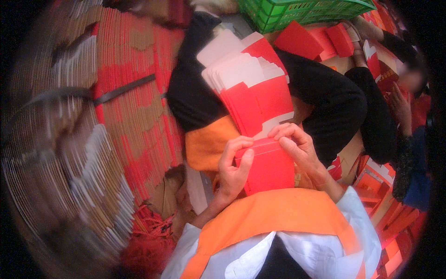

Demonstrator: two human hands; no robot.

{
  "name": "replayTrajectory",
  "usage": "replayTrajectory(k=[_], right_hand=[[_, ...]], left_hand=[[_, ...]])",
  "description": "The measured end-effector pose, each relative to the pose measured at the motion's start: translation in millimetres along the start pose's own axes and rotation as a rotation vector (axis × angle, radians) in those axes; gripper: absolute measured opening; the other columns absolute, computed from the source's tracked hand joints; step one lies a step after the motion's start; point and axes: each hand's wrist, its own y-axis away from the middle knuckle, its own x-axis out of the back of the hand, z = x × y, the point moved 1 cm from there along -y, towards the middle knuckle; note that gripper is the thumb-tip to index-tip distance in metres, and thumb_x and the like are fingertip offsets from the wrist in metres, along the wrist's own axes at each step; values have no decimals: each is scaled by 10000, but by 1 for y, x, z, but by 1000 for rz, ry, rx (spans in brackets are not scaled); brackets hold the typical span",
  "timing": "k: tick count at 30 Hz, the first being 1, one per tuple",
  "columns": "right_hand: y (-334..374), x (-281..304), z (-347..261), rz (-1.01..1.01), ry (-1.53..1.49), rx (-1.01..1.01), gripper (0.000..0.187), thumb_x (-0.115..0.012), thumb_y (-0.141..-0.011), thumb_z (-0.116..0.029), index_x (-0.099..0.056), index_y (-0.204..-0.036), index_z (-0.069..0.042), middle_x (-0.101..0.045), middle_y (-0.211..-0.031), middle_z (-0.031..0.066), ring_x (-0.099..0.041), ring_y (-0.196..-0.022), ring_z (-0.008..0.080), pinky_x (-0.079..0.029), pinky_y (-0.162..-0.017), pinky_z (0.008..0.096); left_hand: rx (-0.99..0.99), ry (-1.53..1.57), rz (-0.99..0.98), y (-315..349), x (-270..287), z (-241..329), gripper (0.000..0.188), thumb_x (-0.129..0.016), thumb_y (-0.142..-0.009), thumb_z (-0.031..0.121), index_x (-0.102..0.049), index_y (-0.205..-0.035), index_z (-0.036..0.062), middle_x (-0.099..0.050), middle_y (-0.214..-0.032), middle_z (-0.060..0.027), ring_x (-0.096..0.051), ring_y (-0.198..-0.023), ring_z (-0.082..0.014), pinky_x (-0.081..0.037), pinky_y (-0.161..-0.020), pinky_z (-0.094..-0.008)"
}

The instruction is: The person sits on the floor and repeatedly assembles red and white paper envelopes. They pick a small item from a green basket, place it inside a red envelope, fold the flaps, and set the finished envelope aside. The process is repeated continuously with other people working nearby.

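A small red paper box (270, 173) is upright in front of my orange apron, with both hands on it. My left hand (233, 168) closes on its left side, thumb and fingers near the top edge. The fingers of my right hand (299, 148) are bent over the top right edge, pinching along the folded flap line. Just beyond my fingertips, a fanned stack of flat red-and-white card blanks (262, 100) lies across my lap. Whether the bottom of the box is folded in is hidden.
Tall rows of packed card blanks (127, 111) with a dark strap stand at my left. Red cords (151, 225) lie below them. Ahead are a green plastic crate (302, 13) and red boxes (299, 41). A co-worker's hand (400, 108) shows at right, near more red card pieces.
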Motion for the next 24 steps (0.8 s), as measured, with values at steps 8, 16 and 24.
replayTrajectory(k=[8,16,24], right_hand=[[3,9,10,-11,179,149,106,-491,-833,-14,-558,-753,6,-588,-939,104,-558,-838,146,-448,-747,255],[-16,-2,-5,-262,401,237,77,-594,-789,-68,-599,-820,3,-611,-961,107,-594,-832,205,-470,-730,297],[-134,39,-146,-258,538,560,115,-539,-842,-105,-615,-826,-19,-617,-829,83,-591,-791,170,-459,-760,286]], left_hand=[[-3,186,110,12,-8,-19,55,-579,-786,-21,-529,-783,1,-603,-940,-106,-556,-957,-197,-422,-840,-305],[-20,-527,-491,-42,16,31,310,-744,-672,191,-516,-819,40,-595,-952,-117,-576,-897,-252,-451,-762,-331],[149,12,-113,-85,50,3,445,-698,-745,309,-446,-1004,49,-532,-861,-49,-519,-765,-122,-445,-700,-272]])
